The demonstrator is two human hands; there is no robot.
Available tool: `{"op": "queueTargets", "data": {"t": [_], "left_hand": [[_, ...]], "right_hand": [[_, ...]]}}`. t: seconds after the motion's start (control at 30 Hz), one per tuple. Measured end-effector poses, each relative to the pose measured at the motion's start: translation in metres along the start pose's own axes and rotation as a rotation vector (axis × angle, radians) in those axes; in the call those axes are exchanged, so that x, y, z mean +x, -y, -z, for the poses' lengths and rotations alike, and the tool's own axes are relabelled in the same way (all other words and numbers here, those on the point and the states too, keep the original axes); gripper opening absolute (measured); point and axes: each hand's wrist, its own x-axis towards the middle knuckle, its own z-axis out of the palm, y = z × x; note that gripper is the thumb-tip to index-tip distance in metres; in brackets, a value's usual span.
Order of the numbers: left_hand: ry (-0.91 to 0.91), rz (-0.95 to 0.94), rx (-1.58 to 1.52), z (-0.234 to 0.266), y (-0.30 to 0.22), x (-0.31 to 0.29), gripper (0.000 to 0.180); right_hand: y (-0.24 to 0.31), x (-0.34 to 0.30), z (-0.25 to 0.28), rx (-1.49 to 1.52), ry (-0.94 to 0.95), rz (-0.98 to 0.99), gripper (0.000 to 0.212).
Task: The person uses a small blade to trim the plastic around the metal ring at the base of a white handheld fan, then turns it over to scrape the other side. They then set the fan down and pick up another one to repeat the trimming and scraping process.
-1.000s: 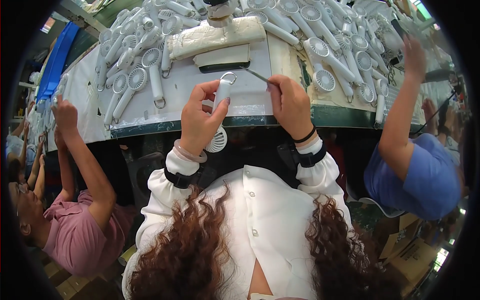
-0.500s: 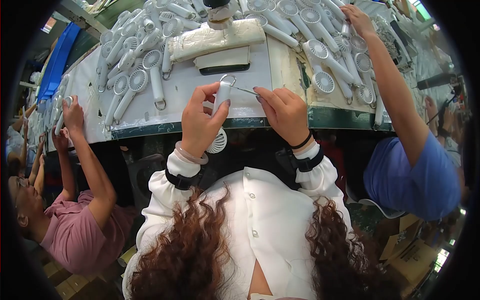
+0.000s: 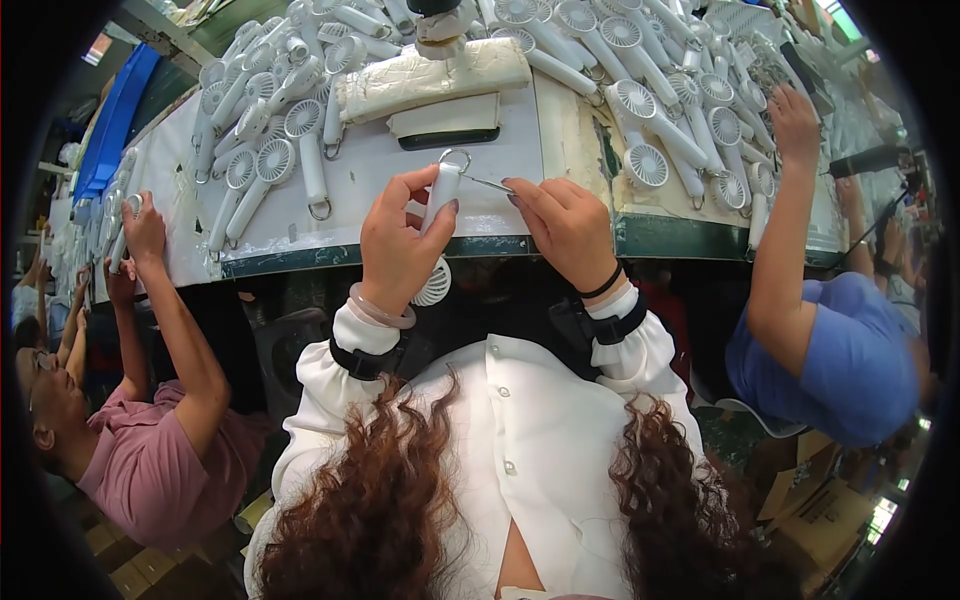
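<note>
My left hand (image 3: 400,235) is closed around the handle of a white handheld fan (image 3: 441,198). The fan's round slotted head (image 3: 433,284) hangs below my wrist, and its handle end points up and away. A metal ring (image 3: 456,160) stands at that end. In my right hand (image 3: 572,228) a thin metal rod-like tool (image 3: 487,183) is pinched between thumb and fingers. Its tip reaches to the ring; whether it hooks through the ring I cannot tell. The tool's rear part is hidden by my fingers.
Piles of white handheld fans lie at the left (image 3: 276,160) and right (image 3: 640,98) of the worktable (image 3: 520,215). A wrapped white pad (image 3: 435,75) stands at the back middle. Co-workers sit on both sides; one arm (image 3: 795,200) reaches over the table's right.
The co-worker's arm on the right has drawn back from the fan pile and moved further right. My hands, the fan and the tool have hardly moved.
</note>
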Motion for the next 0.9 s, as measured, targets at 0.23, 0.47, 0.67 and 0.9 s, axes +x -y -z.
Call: {"op": "queueTargets", "data": {"t": [0.23, 0.47, 0.67, 0.9], "left_hand": [[0.014, 0.03, -0.01, 0.002, 0.001, -0.001, 0.039], [0.1, 0.161, -0.242, 0.005, 0.004, 0.002, 0.038], [0.137, 0.208, -0.258, 0.004, 0.008, 0.003, 0.036], [0.119, 0.149, -0.186, 0.002, 0.003, 0.001, 0.037]], "right_hand": [[-0.003, -0.003, -0.004, -0.03, -0.006, 0.017, 0.028], [-0.007, -0.002, -0.001, -0.194, -0.08, 0.111, 0.034], [-0.012, -0.003, -0.001, -0.215, -0.145, 0.086, 0.036], [-0.007, -0.005, -0.003, -0.075, -0.087, 0.047, 0.035]]}}
